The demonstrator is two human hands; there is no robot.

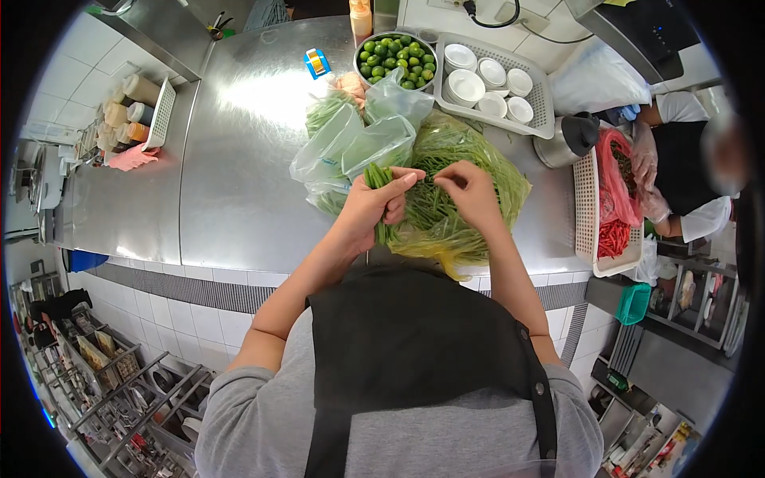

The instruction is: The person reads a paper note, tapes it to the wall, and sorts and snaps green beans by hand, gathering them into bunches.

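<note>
My left hand (pixel 371 209) is closed around a bunch of green beans (pixel 378 174), whose ends stick out above and below the fist. Its thumb and index finger point toward my right hand (pixel 472 197). That hand hangs over the open yellowish plastic bag (pixel 516 182), thumb and fingertips pinched together. Whatever may be between those fingertips is too small to make out. Many loose green beans (pixel 434 209) lie in the bag beneath both hands. Just behind my left hand sits a clear plastic bag (pixel 347 147) with more green stalks in it.
On the steel counter (pixel 239 159) stand a bowl of green limes (pixel 396 60), a tray (pixel 498 119) of white dishes and a steel jug (pixel 564 142). At right, a co-worker's gloved hand (pixel 647 167) is over a basket (pixel 586 207) with red chillies. A bottle rack (pixel 162 115) stands left.
</note>
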